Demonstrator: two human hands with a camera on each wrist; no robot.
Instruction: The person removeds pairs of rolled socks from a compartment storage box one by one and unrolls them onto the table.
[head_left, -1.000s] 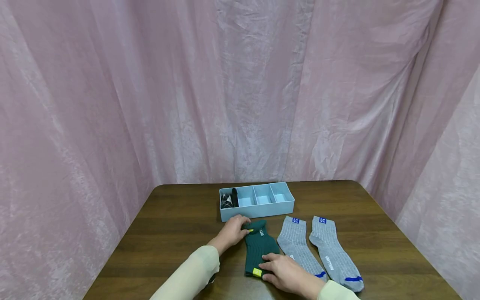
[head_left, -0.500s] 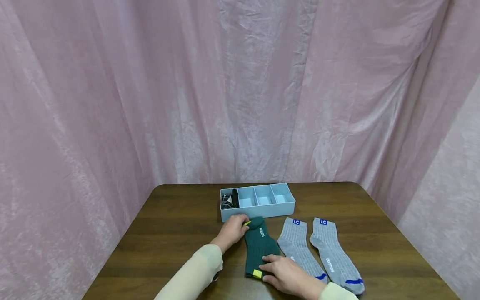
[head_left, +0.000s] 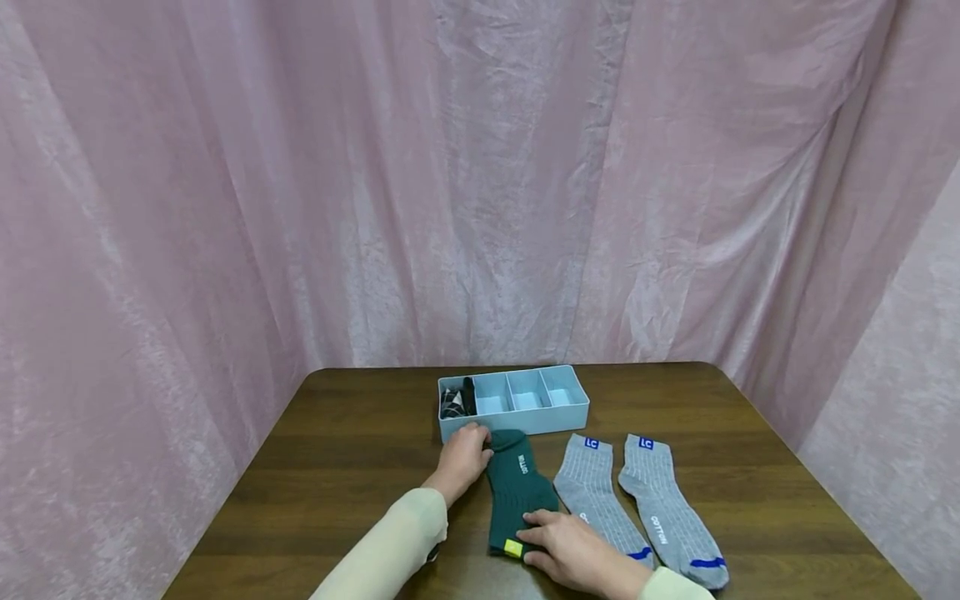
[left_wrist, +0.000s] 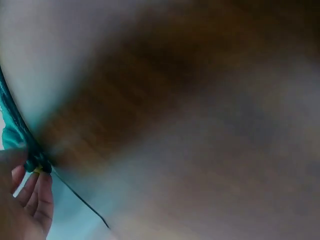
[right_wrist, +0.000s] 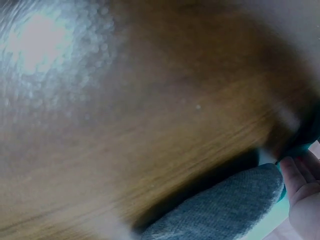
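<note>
A dark green ribbed sock (head_left: 513, 487) lies flat on the table, its toe end away from the person and a yellow tag at its near end. With thumb and fingers, my left hand (head_left: 461, 458) pinches the sock's far left edge; in the left wrist view, a bit of yellow shows between the fingertips (left_wrist: 45, 185). My right hand (head_left: 566, 546) rests with extended fingers on the near end, beside the tag. Right of it lie two grey socks (head_left: 588, 471) (head_left: 667, 508) with blue labels; the right forearm partly covers the nearer one.
A pale blue box (head_left: 525, 422) with several compartments stands just beyond the green sock. Its left compartment holds a black-and-white checked bundle (head_left: 453, 403). The brown wooden table (head_left: 337, 467) ends at a pink curtain (head_left: 480, 208) behind.
My left hand has moved slightly away from the person, drawing out the sock's folded far end, which now lies flatter. The yellow there is hidden from the head view. My right hand stays put.
</note>
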